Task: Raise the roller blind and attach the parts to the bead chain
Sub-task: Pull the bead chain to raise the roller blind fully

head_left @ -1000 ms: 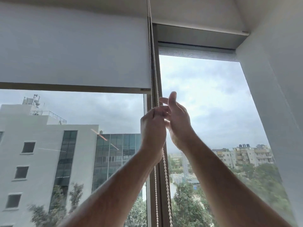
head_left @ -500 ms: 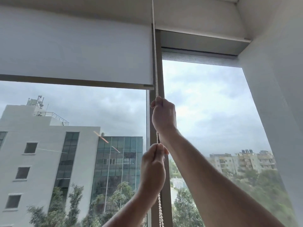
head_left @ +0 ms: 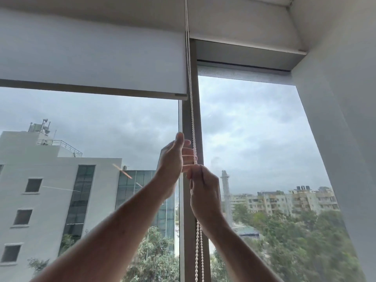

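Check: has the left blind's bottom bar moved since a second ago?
Cannot tell. The bottom bar sits well above the hands, but the camera tilts between pictures, shifting the ceiling edge by about the same amount.

1. No text, label, brand, number or sign can be read anywhere in the view.
2. The roller blind is plain, without print.
3. The buildings outside the window show no lettering that can be read.

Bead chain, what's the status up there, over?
Right hand shut on bead chain. Left hand open beside it. Roller blind partly raised. Nothing in the way.
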### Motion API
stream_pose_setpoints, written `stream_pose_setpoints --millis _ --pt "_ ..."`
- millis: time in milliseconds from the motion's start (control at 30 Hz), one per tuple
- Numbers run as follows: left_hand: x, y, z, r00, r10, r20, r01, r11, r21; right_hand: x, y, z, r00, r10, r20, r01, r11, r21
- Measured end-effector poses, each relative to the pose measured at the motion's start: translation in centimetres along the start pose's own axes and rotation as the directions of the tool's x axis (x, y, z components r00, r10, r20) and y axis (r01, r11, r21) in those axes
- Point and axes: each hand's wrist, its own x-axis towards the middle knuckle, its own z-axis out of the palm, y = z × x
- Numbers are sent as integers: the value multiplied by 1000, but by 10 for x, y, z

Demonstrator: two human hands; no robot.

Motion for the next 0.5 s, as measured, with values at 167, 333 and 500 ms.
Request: stream_pose_setpoints --millis 167,333,500 --pt "11 31 26 999 -39 7 40 991 -127 -10 5 -1 1000 3 15 -2 999 -33" --pt "5 35 35 988 90 -129 -98 994 -57 1 -2 -14 943 240 229 -277 950 147" --pt "-4 34 25 977 139 -163 -137 990 18 30 -17 -32 892 376 252 -422 892 164"
